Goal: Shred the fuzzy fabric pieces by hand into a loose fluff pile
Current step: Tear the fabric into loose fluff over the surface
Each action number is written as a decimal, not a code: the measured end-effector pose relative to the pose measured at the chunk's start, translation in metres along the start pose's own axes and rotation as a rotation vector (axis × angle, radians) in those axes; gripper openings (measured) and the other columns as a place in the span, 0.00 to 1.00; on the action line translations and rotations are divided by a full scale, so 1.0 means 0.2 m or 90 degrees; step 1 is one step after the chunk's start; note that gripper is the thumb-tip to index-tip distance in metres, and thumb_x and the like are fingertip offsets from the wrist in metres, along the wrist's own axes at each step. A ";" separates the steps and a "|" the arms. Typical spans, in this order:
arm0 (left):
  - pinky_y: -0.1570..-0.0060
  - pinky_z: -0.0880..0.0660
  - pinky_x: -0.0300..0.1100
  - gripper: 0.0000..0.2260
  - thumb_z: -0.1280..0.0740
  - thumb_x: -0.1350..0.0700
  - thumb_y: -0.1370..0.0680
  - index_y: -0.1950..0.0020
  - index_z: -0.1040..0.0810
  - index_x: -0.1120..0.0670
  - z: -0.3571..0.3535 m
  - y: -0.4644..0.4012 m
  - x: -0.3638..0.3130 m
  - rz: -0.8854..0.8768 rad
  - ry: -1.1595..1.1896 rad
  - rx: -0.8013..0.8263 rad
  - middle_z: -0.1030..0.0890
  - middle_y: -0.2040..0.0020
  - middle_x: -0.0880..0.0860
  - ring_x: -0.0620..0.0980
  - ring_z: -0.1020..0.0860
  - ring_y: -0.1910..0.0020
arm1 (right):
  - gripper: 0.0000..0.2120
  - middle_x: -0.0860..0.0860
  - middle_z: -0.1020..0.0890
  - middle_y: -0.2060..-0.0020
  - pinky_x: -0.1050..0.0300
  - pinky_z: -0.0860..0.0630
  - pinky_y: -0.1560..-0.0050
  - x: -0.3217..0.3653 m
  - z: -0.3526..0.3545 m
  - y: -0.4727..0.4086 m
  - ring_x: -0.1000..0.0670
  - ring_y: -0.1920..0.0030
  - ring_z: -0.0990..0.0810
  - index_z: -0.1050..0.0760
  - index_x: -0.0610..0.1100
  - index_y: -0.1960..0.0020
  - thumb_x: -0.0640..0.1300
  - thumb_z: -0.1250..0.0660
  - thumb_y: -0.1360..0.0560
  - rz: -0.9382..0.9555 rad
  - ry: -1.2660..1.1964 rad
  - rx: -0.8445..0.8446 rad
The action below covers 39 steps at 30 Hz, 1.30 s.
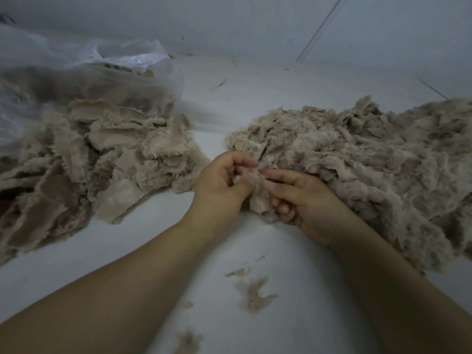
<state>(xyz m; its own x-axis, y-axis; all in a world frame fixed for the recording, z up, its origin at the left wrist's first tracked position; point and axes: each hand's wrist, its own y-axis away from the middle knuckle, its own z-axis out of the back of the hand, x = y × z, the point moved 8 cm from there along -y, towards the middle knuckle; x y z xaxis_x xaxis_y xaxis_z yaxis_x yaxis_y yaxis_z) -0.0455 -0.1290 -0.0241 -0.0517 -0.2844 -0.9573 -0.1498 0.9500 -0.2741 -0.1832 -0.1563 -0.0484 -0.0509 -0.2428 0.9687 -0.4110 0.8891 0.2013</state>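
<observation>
Loose wisps [255,295] lie near the floor's [217,251] front edge. Beyond, left hand [222,185] and right hand [306,203] pinch one fabric piece [258,198] between them, touching the fluff pile [370,169] rightward. Unshredded pieces [102,159] spill from a plastic bag [76,60] far left.

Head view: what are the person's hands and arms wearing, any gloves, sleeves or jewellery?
Nothing is worn. The left hand and right hand are bare, without gloves, and no rings show on the fingers. Both forearms are uncovered to the frame edge, without sleeves, watch or bracelet.
</observation>
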 end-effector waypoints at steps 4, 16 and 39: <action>0.63 0.23 0.43 0.08 0.30 0.67 0.31 0.54 0.20 0.57 -0.06 0.01 0.04 0.080 0.172 0.086 0.22 0.64 0.59 0.53 0.21 0.66 | 0.12 0.50 0.26 0.75 0.67 0.37 0.79 0.02 -0.02 0.00 0.57 0.78 0.34 0.22 0.48 0.43 0.35 0.33 0.23 0.054 0.071 0.005; 0.64 0.31 0.44 0.15 0.37 0.73 0.24 0.61 0.24 0.53 0.18 -0.04 -0.03 -0.044 0.017 -0.223 0.24 0.64 0.53 0.50 0.28 0.66 | 0.12 0.48 0.26 0.77 0.68 0.41 0.82 -0.01 0.05 -0.02 0.56 0.81 0.36 0.26 0.44 0.63 0.31 0.35 0.24 0.013 0.017 -0.061; 0.57 0.22 0.46 0.11 0.31 0.59 0.26 0.45 0.25 0.50 0.01 0.02 -0.09 -0.108 -0.121 -0.073 0.24 0.51 0.57 0.48 0.24 0.57 | 0.23 0.46 0.26 0.78 0.67 0.40 0.81 0.00 0.02 0.00 0.53 0.81 0.34 0.23 0.44 0.71 0.46 0.40 0.19 0.009 0.018 -0.054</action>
<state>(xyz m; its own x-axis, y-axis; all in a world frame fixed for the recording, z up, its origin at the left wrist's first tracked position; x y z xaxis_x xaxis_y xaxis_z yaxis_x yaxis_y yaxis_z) -0.0441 -0.1206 -0.0086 0.1688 -0.3988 -0.9014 -0.2520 0.8666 -0.4306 -0.1874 -0.1572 -0.0486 -0.0302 -0.2204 0.9749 -0.3320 0.9222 0.1982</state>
